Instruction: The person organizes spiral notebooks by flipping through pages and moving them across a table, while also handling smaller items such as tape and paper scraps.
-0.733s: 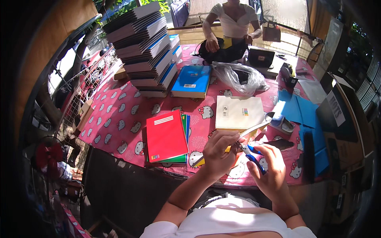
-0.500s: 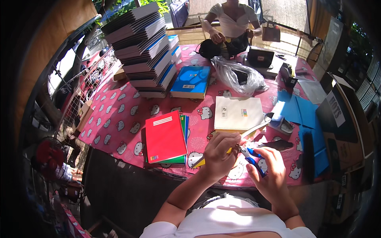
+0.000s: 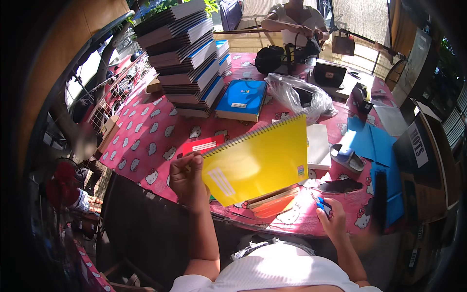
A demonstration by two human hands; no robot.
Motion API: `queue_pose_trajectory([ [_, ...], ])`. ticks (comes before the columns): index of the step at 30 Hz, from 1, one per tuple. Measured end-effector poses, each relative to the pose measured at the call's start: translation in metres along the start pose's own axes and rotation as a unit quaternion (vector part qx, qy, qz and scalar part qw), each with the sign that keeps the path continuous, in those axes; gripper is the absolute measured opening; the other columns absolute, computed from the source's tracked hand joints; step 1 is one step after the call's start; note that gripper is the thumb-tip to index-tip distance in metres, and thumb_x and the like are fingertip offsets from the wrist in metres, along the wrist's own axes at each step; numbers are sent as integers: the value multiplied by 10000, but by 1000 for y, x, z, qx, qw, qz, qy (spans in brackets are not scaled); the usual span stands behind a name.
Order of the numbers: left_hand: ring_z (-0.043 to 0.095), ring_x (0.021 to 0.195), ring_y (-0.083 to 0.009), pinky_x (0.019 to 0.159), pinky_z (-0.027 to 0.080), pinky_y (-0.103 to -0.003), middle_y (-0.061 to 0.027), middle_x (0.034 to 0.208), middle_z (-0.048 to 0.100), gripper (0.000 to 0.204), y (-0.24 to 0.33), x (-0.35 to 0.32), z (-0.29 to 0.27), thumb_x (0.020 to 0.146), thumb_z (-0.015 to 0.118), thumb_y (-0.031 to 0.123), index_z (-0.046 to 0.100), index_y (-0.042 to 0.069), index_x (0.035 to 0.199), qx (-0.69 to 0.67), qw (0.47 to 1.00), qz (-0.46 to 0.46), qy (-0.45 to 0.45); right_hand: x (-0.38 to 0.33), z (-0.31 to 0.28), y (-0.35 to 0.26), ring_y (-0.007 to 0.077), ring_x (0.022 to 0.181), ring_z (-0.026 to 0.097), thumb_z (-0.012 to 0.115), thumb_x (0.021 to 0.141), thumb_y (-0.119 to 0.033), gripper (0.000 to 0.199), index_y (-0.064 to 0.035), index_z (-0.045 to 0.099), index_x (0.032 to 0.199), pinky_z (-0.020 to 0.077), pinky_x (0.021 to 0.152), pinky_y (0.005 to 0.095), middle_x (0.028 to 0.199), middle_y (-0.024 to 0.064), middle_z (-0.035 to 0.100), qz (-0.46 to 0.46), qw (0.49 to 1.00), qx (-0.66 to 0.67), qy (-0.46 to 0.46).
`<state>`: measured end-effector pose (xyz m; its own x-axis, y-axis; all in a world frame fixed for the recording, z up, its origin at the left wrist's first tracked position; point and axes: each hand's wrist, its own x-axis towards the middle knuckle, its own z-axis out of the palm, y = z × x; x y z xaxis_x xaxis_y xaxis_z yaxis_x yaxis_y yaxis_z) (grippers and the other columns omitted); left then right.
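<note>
My left hand (image 3: 187, 177) is closed on a corner of a yellow spiral notebook (image 3: 258, 158), raised and tilted above the table at the wire-bound end. My right hand (image 3: 334, 221) grips blue-handled pliers (image 3: 321, 204) near the table's front edge, their tips pointing away from me. Behind the yellow notebook, a red notebook (image 3: 199, 145) is mostly hidden. A white notebook pile (image 3: 319, 146) shows partly to its right. Below it lies something flat and orange (image 3: 275, 207), partly covered.
A tall stack of notebooks (image 3: 189, 63) stands at the back left, beside blue notebooks (image 3: 242, 100). Farther right are a clear plastic bag (image 3: 304, 100), a grey slipper (image 3: 348, 158), blue sheets (image 3: 367, 138) and a cardboard box (image 3: 421, 165). Across the table a person handles a black bag (image 3: 306, 48).
My left hand has moved left and lifted the yellow notebook, turning its cover into view. My right hand has lowered slightly, and the pliers' handles have come together. The person opposite has raised the black bag.
</note>
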<state>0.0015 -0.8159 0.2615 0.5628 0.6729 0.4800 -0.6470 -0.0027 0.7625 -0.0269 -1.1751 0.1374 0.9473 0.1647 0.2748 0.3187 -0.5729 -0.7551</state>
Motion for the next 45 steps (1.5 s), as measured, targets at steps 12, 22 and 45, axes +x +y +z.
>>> queue_pose_trajectory([
  [12,574,1082,-254,920,479,-340,-179,1208,554,356,-126,0,-232,875,601,25,498,-59,1205,299,902,-131,285,158,96,26,315,1015,515,689,670,-35,322,-139,670,975,430,890,424,1127,116,543,-217,969,-103,-53],
  [22,375,1324,-322,1083,118,-583,-165,1390,429,364,-49,-104,10,854,639,333,597,128,1152,503,760,-97,-400,248,161,14,311,898,614,689,710,-190,227,-185,712,936,529,776,407,979,150,614,-289,872,-248,-307],
  [45,602,1034,-195,905,410,-392,-34,1119,650,249,-103,-105,-3,773,692,116,668,151,1019,362,781,145,-488,248,154,4,330,773,624,647,711,-203,174,-104,699,845,509,719,424,822,132,641,-339,885,-127,-294],
])
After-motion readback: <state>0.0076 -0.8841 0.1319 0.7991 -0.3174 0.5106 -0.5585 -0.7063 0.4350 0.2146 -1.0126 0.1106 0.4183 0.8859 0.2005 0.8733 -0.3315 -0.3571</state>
